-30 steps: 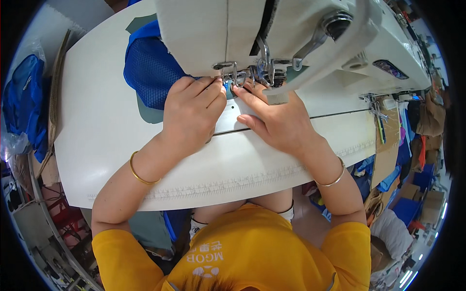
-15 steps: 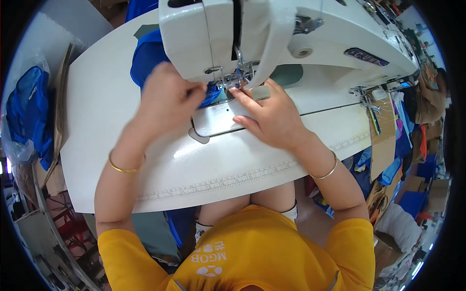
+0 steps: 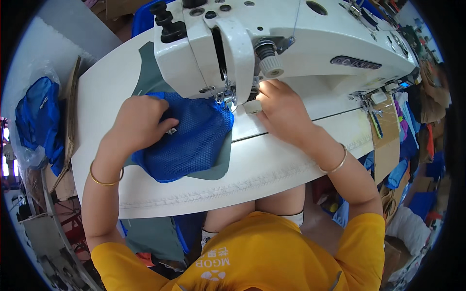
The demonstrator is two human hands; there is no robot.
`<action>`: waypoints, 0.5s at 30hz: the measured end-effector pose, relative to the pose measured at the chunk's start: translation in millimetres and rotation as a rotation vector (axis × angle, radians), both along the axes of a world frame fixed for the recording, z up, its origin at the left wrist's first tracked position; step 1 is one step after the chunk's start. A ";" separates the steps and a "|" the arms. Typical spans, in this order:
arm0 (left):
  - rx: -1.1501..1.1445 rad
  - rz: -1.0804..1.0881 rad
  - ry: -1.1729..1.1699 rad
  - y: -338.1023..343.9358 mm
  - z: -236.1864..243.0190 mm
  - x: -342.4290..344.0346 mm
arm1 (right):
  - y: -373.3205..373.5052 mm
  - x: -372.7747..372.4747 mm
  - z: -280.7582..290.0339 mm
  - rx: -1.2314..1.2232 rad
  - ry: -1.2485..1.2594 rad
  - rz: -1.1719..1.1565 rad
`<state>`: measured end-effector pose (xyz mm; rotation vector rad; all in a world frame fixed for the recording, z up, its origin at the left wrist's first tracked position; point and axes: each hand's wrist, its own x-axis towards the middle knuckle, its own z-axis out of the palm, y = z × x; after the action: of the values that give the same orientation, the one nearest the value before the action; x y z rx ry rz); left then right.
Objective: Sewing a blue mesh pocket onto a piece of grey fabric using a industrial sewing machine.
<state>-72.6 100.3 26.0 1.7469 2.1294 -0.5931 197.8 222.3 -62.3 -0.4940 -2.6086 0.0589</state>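
Note:
A white sewing machine (image 3: 291, 53) stands on the pale table. Under its needle lies a blue mesh piece (image 3: 187, 145) on a grey-green panel (image 3: 218, 167), spread toward the table's front. My left hand (image 3: 136, 123) grips the mesh at its left part with curled fingers, the thumb beside a small light tab. My right hand (image 3: 284, 114) is at the right of the presser foot (image 3: 225, 97), fingers curled up against the needle area; their tips and whatever they hold are partly hidden.
A blue fabric bundle in a plastic bag (image 3: 36, 114) lies at the left beside brown cardboard (image 3: 68, 121). Right of the table are a cardboard sheet (image 3: 383, 150), piled coloured fabrics and blue bins (image 3: 422, 199). A blue bin (image 3: 145, 17) sits behind the table.
The blue mesh and grey-green panel have been pulled toward the front left and swung round. My left hand has moved left with them; my right hand's fingers have curled beside the needle.

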 end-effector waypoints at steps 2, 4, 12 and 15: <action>0.587 -0.289 -0.180 -9.1 -19.6 -5.5 | -14.8 1.1 2.1 -0.415 0.095 -0.004; 0.701 -0.302 -0.230 -5.5 -29.1 -4.3 | -30.7 -9.7 12.0 -0.515 0.139 -0.045; 0.582 -0.359 -0.109 -5.6 -39.5 -7.0 | -53.3 -15.8 29.7 -1.203 0.069 -0.229; 0.620 -0.322 -0.172 -7.2 -49.6 -24.7 | -86.4 7.1 10.4 -0.698 -0.021 -0.027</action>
<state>-97.3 93.1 -23.5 2.3841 2.0520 0.1825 204.9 135.9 -51.9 -0.7591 -2.5461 0.9782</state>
